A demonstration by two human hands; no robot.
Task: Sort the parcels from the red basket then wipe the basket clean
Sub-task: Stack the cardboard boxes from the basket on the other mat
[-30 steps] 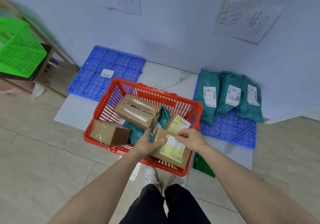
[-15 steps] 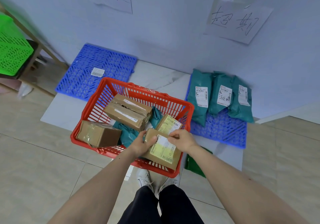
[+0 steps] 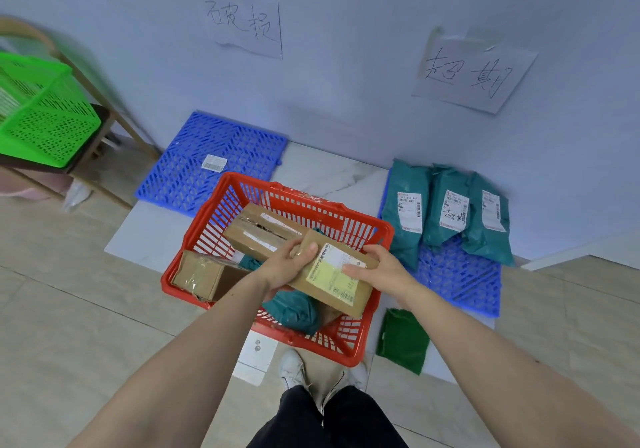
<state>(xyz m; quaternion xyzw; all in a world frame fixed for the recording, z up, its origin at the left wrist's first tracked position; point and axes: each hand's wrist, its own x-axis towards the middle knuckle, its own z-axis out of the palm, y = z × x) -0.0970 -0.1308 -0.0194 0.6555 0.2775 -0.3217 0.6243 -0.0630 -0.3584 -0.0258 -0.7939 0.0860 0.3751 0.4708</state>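
Left hand (image 3: 284, 267) and right hand (image 3: 384, 271) gripping labelled cardboard parcel (image 3: 337, 276), above red basket (image 3: 221, 212)

Bare arms, dark trousers, pale shoes.
Both forearms are uncovered, no sleeves reaching into sight, and the left hand (image 3: 287, 267) and right hand (image 3: 384, 271) wear no gloves. Below them the legs are in black trousers (image 3: 329, 420), with white lace-up sneakers (image 3: 294, 369) on the feet.

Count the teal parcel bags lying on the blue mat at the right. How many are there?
3, side by side on the blue mat: left bag, middle bag, right bag. More teal bags lie in the red basket, partly hidden.
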